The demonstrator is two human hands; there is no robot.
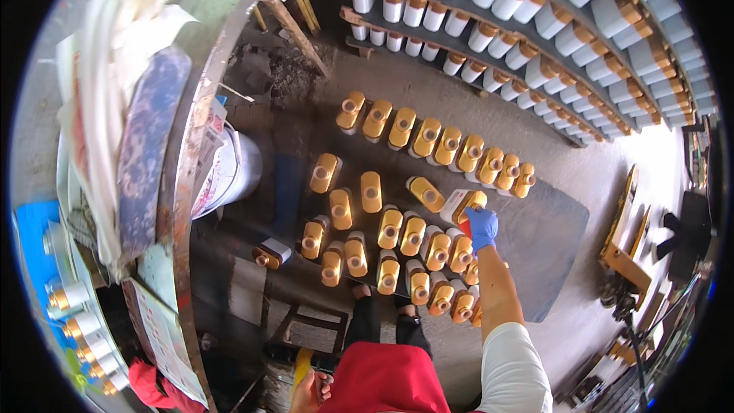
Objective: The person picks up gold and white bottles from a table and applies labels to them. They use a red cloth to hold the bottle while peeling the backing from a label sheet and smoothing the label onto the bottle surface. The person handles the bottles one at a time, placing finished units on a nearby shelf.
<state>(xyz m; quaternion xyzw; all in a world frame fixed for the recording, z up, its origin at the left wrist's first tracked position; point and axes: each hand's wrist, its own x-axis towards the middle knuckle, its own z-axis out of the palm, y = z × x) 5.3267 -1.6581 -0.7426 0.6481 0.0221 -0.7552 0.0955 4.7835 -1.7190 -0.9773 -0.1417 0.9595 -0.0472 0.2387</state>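
My right hand (483, 228) wears a blue glove and reaches out to the right side of the low dark table. Its fingers close at the neck end of a white bottle with a gold shoulder (456, 205), which leans so that its white side shows. Something small and red (464, 227) sits at the fingers, too hidden to name. Beside that bottle a gold-topped bottle (426, 193) is tilted over. My left hand (312, 391), bare, is low by the red apron, with fingers curled; what they hold, if anything, cannot be made out.
Several gold-topped bottles (402, 128) stand in rows on the dark table (547, 248). One bottle (272, 253) lies apart at the left. Shelves (489, 15) of similar bottles line the back. A white bucket (237, 168) and a cluttered bench (183, 206) are left; a stool (317, 321) is near.
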